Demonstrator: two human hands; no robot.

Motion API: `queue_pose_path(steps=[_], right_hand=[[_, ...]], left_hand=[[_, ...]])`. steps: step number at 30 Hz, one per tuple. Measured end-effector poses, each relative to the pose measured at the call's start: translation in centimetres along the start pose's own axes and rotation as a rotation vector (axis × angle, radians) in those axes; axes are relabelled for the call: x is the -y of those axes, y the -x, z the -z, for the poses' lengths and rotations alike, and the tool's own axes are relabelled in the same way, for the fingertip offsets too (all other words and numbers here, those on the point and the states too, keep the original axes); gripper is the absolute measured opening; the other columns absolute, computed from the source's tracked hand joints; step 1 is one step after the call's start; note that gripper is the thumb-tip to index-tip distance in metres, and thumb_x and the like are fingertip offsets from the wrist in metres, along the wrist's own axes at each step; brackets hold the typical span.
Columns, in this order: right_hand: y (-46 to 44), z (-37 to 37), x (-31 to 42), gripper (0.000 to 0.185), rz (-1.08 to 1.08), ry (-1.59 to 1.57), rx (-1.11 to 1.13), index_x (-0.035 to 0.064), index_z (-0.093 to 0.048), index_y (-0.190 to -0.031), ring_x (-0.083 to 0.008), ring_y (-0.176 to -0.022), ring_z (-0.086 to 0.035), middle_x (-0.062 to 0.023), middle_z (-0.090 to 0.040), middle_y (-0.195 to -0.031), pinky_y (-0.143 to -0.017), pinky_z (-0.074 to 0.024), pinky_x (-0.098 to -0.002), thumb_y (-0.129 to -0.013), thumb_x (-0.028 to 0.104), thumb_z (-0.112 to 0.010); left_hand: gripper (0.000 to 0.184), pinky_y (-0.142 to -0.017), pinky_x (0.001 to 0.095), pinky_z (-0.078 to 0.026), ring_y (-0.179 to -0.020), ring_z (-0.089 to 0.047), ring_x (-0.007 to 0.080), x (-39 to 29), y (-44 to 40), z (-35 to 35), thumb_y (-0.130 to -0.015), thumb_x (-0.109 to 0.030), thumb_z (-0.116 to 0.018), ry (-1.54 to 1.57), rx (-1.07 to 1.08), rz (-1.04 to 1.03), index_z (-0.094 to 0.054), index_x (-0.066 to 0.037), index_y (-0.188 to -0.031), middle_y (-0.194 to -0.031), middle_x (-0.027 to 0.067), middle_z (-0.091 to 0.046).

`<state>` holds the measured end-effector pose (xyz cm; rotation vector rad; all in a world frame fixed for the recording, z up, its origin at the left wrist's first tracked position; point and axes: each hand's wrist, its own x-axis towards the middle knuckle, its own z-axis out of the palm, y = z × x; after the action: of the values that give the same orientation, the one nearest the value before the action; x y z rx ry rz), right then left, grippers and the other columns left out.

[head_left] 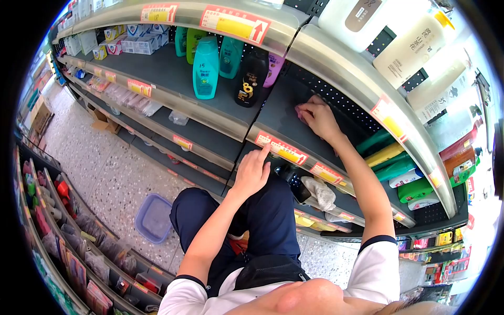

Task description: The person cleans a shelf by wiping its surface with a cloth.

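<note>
My right hand (319, 119) is on the dark grey shelf board (286, 100), its fingers closed around a small crumpled pinkish cloth (301, 112), mostly hidden by the fingers. My left hand (253, 172) is at the shelf's front edge, index finger stretched out and touching the red and yellow price label (281, 148); it holds nothing. Left of my right hand, on the neighbouring shelf section, stand a black bottle (251, 79), a turquoise shampoo bottle (206, 68) and a purple bottle (274, 69) partly hidden behind the divider.
Large white pump-style bottles (415, 47) stand on the shelf above. Green and yellow bottles (388, 155) are right of my right arm. A grey rag (318, 193) hangs on a lower shelf near my knee. A blue plastic basin (153, 218) sits on the speckled floor.
</note>
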<state>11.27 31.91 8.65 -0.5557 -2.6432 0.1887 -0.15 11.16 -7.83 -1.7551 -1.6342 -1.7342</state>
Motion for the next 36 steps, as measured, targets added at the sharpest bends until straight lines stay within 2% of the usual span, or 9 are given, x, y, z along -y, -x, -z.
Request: queue_pose_path(steps=[9,12,15,21,24,27,30,33,36], right_hand=[[2.0,1.3,0.1,0.017,-0.038,-0.041,0.05,0.0032,-0.075,-0.101,-0.0351,-0.086,-0.066,-0.015,-0.064,-0.093,-0.078,-0.0539,-0.042,-0.086,0.008,-0.068],[2.3,1.5,0.1,0.016,-0.074,-0.089,0.073,0.0034,-0.074,-0.101,-0.0347,-0.086,-0.067,-0.0149,-0.064,-0.093,-0.078,-0.0537,-0.0414,-0.087,0.008,-0.068],[1.6,1.8,0.0,0.016,-0.011,-0.026,0.075,0.0037,-0.074,-0.1,-0.0349,-0.086,-0.067,-0.015,-0.064,-0.093,-0.078,-0.0535,-0.0416,-0.087,0.009,-0.068],[0.2,0.9,-0.9,0.015,-0.017,-0.052,0.049,0.0044,-0.075,-0.099,-0.0359,-0.087,-0.066,-0.0153,-0.064,-0.092,-0.079,-0.0528,-0.042,-0.086,0.009,-0.069],[-0.6,0.4,-1.4,0.015,-0.035,-0.069,0.035,0.0052,-0.075,-0.098,-0.036,-0.088,-0.066,-0.0157,-0.064,-0.091,-0.079,-0.0526,-0.0419,-0.085,0.01,-0.069],[-1.4,0.0,-2.0,0.015,-0.044,-0.067,0.034,0.0056,-0.075,-0.098,-0.0358,-0.088,-0.066,-0.0159,-0.065,-0.091,-0.08,-0.0526,-0.042,-0.085,0.01,-0.069],[-2.3,-0.6,-2.6,0.016,0.021,0.002,-0.007,0.0037,-0.075,-0.1,-0.0312,-0.082,-0.068,-0.0147,-0.066,-0.089,-0.076,-0.0539,-0.0386,-0.085,0.008,-0.07],[-3.2,-1.1,-3.2,0.016,-0.017,-0.036,0.008,0.0041,-0.075,-0.099,-0.0317,-0.082,-0.068,-0.015,-0.065,-0.089,-0.076,-0.054,-0.0388,-0.085,0.009,-0.07],[-4.4,-1.8,-3.8,0.016,-0.022,-0.017,-0.006,0.0046,-0.075,-0.099,-0.0323,-0.081,-0.068,-0.0152,-0.065,-0.089,-0.075,-0.054,-0.0392,-0.085,0.009,-0.07]], left_hand=[[0.081,-0.079,0.0444,-0.05,-0.088,-0.061,0.0342,0.0,0.2,0.4,-0.083,-0.001,-0.07,-0.033,0.064,0.031,-0.03,-0.005,-0.153,-0.097,0.0153,-0.06],[0.077,-0.074,0.0442,-0.046,-0.083,-0.057,0.0335,-0.1,0.0,0.1,-0.082,0.0,-0.067,-0.02,0.025,0.021,-0.033,-0.005,-0.152,-0.091,0.0142,-0.055],[0.079,-0.074,0.0444,-0.046,-0.082,-0.056,0.0337,-0.1,0.2,-0.4,-0.083,0.0,-0.067,0.015,-0.004,0.018,-0.031,-0.005,-0.153,-0.09,0.0146,-0.055],[0.081,-0.073,0.0446,-0.046,-0.081,-0.056,0.0339,0.2,0.3,-0.7,-0.083,0.0,-0.067,0.014,-0.007,0.012,-0.027,-0.005,-0.154,-0.09,0.0151,-0.055],[0.085,-0.08,0.0439,-0.052,-0.089,-0.063,0.0339,0.2,0.6,-0.5,-0.083,0.001,-0.07,-0.022,0.06,0.046,-0.024,-0.003,-0.154,-0.099,0.0162,-0.062],[0.085,-0.079,0.0438,-0.052,-0.088,-0.063,0.0338,0.3,0.6,-0.6,-0.082,0.001,-0.07,-0.021,0.049,0.037,-0.025,-0.004,-0.154,-0.098,0.016,-0.062],[0.086,-0.079,0.0439,-0.052,-0.087,-0.063,0.0338,0.1,0.5,-0.6,-0.082,0.001,-0.07,-0.011,0.036,0.036,-0.025,-0.004,-0.154,-0.098,0.0157,-0.062],[0.081,-0.073,0.0445,-0.047,-0.081,-0.057,0.034,0.1,0.2,-0.8,-0.083,0.001,-0.067,0.036,-0.016,0.009,-0.028,-0.005,-0.153,-0.091,0.0155,-0.056],[0.081,-0.073,0.0445,-0.047,-0.081,-0.057,0.0339,0.2,0.2,-0.7,-0.083,0.001,-0.067,0.03,-0.016,0.005,-0.029,-0.005,-0.153,-0.091,0.0153,-0.056]])
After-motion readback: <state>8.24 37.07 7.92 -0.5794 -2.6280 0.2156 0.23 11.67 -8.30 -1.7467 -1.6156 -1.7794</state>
